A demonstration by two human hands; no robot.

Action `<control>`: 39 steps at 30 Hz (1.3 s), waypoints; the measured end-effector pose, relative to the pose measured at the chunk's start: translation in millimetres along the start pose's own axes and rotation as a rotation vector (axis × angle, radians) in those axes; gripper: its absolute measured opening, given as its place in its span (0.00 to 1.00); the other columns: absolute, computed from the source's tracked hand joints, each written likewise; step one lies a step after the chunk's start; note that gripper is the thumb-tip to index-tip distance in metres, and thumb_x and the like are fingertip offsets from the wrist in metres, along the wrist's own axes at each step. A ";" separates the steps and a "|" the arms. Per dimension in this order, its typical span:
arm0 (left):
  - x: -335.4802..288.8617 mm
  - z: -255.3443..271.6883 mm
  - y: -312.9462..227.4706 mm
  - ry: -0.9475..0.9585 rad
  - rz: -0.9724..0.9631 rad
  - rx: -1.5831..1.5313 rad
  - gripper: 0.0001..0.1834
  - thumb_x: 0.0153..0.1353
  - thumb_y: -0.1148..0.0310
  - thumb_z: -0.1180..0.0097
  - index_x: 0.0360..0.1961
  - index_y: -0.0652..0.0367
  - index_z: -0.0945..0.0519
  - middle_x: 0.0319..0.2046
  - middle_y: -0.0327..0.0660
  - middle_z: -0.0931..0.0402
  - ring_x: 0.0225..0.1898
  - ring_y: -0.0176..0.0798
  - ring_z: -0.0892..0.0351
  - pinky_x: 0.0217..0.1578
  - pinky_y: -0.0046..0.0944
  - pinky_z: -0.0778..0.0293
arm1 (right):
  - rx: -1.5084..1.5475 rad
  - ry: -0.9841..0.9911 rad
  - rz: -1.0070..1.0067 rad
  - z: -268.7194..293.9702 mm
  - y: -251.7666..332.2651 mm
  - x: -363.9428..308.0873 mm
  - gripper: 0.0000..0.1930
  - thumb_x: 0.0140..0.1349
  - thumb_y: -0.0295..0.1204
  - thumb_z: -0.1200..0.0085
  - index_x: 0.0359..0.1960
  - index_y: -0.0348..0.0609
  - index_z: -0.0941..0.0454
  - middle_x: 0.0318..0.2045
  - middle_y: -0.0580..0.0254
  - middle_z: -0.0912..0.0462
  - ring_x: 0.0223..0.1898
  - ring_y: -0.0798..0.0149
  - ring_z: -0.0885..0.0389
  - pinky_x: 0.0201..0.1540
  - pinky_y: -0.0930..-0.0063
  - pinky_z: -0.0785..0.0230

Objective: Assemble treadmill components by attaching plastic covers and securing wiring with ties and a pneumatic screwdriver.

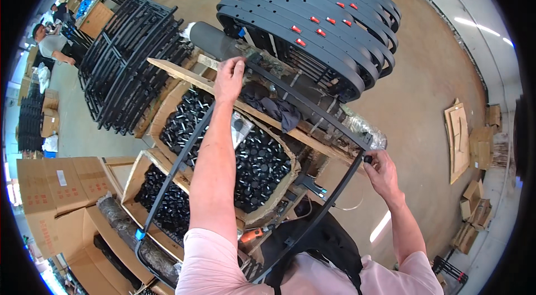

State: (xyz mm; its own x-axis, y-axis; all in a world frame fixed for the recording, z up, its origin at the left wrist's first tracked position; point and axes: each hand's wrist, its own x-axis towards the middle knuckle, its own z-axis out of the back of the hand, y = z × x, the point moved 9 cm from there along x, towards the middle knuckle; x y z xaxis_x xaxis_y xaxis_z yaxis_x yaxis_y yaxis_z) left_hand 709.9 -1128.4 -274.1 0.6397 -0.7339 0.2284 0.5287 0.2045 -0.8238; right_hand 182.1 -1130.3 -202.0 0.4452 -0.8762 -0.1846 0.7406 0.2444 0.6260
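A black rectangular metal tube frame stretches before me, its two side bars running back toward my body. At its right corner, my right hand pinches a small round black knob against the bar's end. My left hand is at the far left corner, fingers closed together beside a dark piece; what they hold is hidden. Beneath the frame is an open cardboard box heaped with black knobs with silver screws. A smaller box of similar black parts lies to its left.
Dark curved metal frames with red tags are stacked ahead; black tube frames are piled left. A dark cloth hangs over a wooden board. An orange-handled tool lies near my body. Cartons stand left; people work farther back.
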 end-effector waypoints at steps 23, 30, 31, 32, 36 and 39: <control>-3.1 -4.8 0.0 0.116 0.179 0.054 0.14 0.71 0.54 0.40 0.55 0.35 0.14 0.53 0.37 0.23 0.54 0.42 0.19 0.56 0.44 0.25 | -0.379 0.075 0.088 -6.1 16.9 11.1 0.16 0.63 0.27 0.36 0.51 0.38 0.19 0.45 0.49 0.17 0.44 0.47 0.13 0.46 0.57 0.21; -3.5 1.4 6.7 0.054 0.145 -0.099 0.17 0.71 0.58 0.40 0.59 0.34 0.16 0.57 0.37 0.20 0.53 0.42 0.17 0.56 0.43 0.25 | -0.491 0.057 -0.030 -8.4 18.9 21.2 0.16 0.70 0.39 0.40 0.52 0.44 0.21 0.29 0.50 0.13 0.33 0.45 0.13 0.39 0.52 0.21; -3.3 -1.7 8.0 0.084 0.190 -0.090 0.16 0.71 0.59 0.41 0.59 0.34 0.16 0.57 0.37 0.19 0.53 0.42 0.17 0.57 0.44 0.25 | -0.495 0.054 -0.031 -8.2 16.0 21.5 0.16 0.70 0.39 0.40 0.52 0.44 0.21 0.29 0.50 0.13 0.33 0.45 0.13 0.39 0.52 0.21; -3.4 -4.8 9.3 0.114 0.236 -0.081 0.16 0.72 0.59 0.42 0.59 0.33 0.17 0.57 0.38 0.18 0.53 0.43 0.16 0.57 0.44 0.25 | -0.509 0.043 -0.014 -9.0 11.4 22.1 0.15 0.71 0.39 0.41 0.52 0.46 0.22 0.27 0.51 0.14 0.32 0.44 0.13 0.38 0.51 0.21; -3.5 -10.1 12.8 0.170 0.267 -0.033 0.16 0.73 0.59 0.45 0.59 0.33 0.16 0.58 0.38 0.20 0.55 0.43 0.17 0.58 0.44 0.25 | -0.549 0.025 0.003 -13.8 -3.9 25.0 0.14 0.74 0.40 0.45 0.51 0.45 0.22 0.26 0.48 0.14 0.31 0.42 0.13 0.37 0.50 0.21; 0.5 7.2 6.2 0.045 0.003 0.049 0.15 0.73 0.58 0.46 0.58 0.33 0.16 0.59 0.37 0.22 0.57 0.43 0.19 0.59 0.44 0.26 | -0.525 0.070 0.002 -19.5 -5.5 26.2 0.16 0.73 0.41 0.45 0.50 0.42 0.23 0.26 0.47 0.14 0.32 0.40 0.13 0.38 0.48 0.21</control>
State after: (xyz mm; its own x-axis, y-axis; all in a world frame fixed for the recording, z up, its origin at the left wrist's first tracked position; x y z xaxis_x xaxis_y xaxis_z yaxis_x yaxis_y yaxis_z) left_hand 717.5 -1122.9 -275.3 0.6163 -0.7615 0.2010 0.5541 0.2379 -0.7977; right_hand 199.5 -1146.5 -225.1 0.4660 -0.8501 -0.2452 0.8841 0.4366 0.1664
